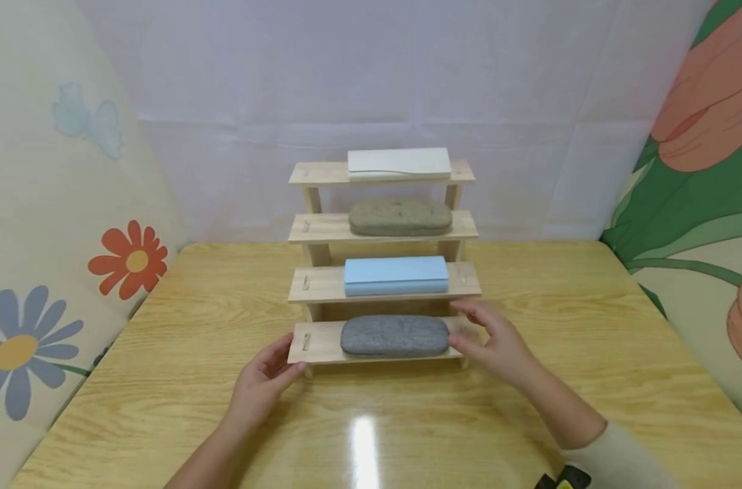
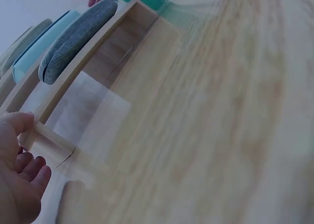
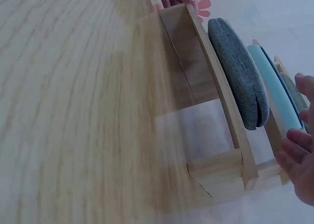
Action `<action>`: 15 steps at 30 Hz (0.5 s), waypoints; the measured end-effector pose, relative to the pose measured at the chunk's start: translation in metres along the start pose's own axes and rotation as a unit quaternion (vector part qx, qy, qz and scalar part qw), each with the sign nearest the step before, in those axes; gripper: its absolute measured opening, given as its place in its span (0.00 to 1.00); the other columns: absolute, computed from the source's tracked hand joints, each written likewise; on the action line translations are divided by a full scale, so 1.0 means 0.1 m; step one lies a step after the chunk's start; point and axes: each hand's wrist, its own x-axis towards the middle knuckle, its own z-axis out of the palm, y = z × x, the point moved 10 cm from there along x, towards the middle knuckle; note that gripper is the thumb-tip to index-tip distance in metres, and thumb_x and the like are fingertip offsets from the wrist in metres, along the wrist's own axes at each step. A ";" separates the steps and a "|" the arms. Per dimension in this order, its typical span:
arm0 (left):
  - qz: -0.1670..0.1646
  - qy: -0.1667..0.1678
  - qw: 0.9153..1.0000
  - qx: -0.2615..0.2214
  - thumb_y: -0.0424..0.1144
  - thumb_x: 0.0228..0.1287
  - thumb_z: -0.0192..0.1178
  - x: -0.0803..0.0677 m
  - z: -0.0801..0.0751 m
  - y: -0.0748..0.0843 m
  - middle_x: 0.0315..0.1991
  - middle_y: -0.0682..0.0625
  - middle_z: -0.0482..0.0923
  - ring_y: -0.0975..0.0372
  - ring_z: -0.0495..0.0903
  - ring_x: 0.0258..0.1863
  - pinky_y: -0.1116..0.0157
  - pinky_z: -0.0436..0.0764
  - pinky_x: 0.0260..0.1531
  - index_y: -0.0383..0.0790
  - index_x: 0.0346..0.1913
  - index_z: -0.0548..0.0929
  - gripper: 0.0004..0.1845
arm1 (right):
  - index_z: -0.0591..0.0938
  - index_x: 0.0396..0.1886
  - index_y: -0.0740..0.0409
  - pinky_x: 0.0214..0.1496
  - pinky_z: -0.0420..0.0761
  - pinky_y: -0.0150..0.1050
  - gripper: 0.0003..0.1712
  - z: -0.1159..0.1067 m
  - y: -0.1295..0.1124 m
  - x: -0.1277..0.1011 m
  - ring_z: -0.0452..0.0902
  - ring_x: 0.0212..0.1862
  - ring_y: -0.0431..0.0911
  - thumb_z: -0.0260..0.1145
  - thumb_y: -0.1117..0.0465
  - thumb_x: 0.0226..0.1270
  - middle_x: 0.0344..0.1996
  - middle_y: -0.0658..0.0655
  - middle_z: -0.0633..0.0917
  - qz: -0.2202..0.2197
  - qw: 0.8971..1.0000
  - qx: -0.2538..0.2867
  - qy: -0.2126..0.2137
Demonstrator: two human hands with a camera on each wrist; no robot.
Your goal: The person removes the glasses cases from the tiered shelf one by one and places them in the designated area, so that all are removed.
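Note:
A four-tier wooden step rack (image 1: 314, 341) stands on the table. Its bottom shelf carries a dark grey felt case (image 1: 394, 335), with a light blue case (image 1: 397, 275) one step up, an olive case (image 1: 400, 216) above that and a white case (image 1: 399, 164) on top. My left hand (image 1: 270, 373) touches the left end of the bottom shelf (image 2: 49, 135), thumb against the wood and fingers loosely curled (image 2: 29, 170). At the right end of that shelf (image 3: 221, 165) is my right hand (image 1: 490, 343), fingers relaxed (image 3: 297, 145) beside the grey case (image 3: 240, 81).
The glossy wooden table (image 1: 371, 421) spreads wide in front of the rack and to both sides. A white backdrop hangs behind, with a flower-print cloth (image 1: 34, 272) at the left and a tulip-print cloth (image 1: 701, 170) at the right.

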 end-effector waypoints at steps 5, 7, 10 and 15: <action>-0.011 0.025 0.999 -0.024 0.35 0.66 0.64 -0.02 -0.02 -0.07 0.70 0.37 0.67 0.83 0.73 0.50 0.84 0.74 0.49 0.30 0.69 0.66 0.32 | 0.78 0.58 0.66 0.61 0.78 0.54 0.27 0.12 -0.01 0.01 0.76 0.58 0.57 0.73 0.66 0.57 0.56 0.62 0.82 -0.006 1.000 0.003 -0.020; -0.014 0.035 0.999 -0.031 0.34 0.66 0.64 -0.02 -0.03 -0.08 0.69 0.36 0.67 0.85 0.73 0.47 0.84 0.75 0.48 0.29 0.69 0.67 0.31 | 0.78 0.58 0.65 0.61 0.78 0.55 0.28 0.17 -0.01 0.01 0.76 0.59 0.57 0.74 0.65 0.58 0.56 0.62 0.81 -0.003 0.999 0.005 -0.034; -0.018 0.046 0.998 -0.039 0.33 0.65 0.64 -0.03 -0.03 -0.10 0.67 0.36 0.69 0.84 0.75 0.45 0.83 0.76 0.47 0.29 0.68 0.69 0.30 | 0.77 0.59 0.64 0.61 0.78 0.55 0.29 0.24 -0.03 0.02 0.76 0.59 0.58 0.74 0.62 0.58 0.57 0.62 0.81 -0.005 0.999 0.009 -0.050; -0.020 0.054 0.997 -0.045 0.31 0.64 0.64 -0.02 -0.03 -0.12 0.66 0.37 0.71 0.83 0.76 0.44 0.82 0.77 0.46 0.29 0.67 0.70 0.29 | 0.78 0.57 0.65 0.60 0.79 0.51 0.30 0.33 -0.10 0.08 0.76 0.58 0.58 0.76 0.63 0.54 0.55 0.63 0.81 -0.029 0.998 0.002 -0.050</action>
